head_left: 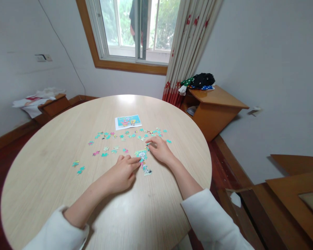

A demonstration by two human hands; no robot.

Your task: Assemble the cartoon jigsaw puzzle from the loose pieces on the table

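Observation:
On the round wooden table (54, 180) lies a small joined cluster of puzzle pieces (144, 161) between my hands. My left hand (122, 173) rests flat beside it, fingers stretched toward its left edge and touching it. My right hand (159, 148) sits at the cluster's upper right, fingers curled down and pinched on a puzzle piece at the cluster's edge. Several loose turquoise and pink puzzle pieces (112, 139) are scattered beyond the hands. A printed reference picture (127, 122) lies further back.
A wooden side table (216, 104) with dark clothing on it stands at the right by the curtain (187, 45). Low wooden furniture with white cloth (39, 100) sits at the left wall. A person stands outside the window (135, 27).

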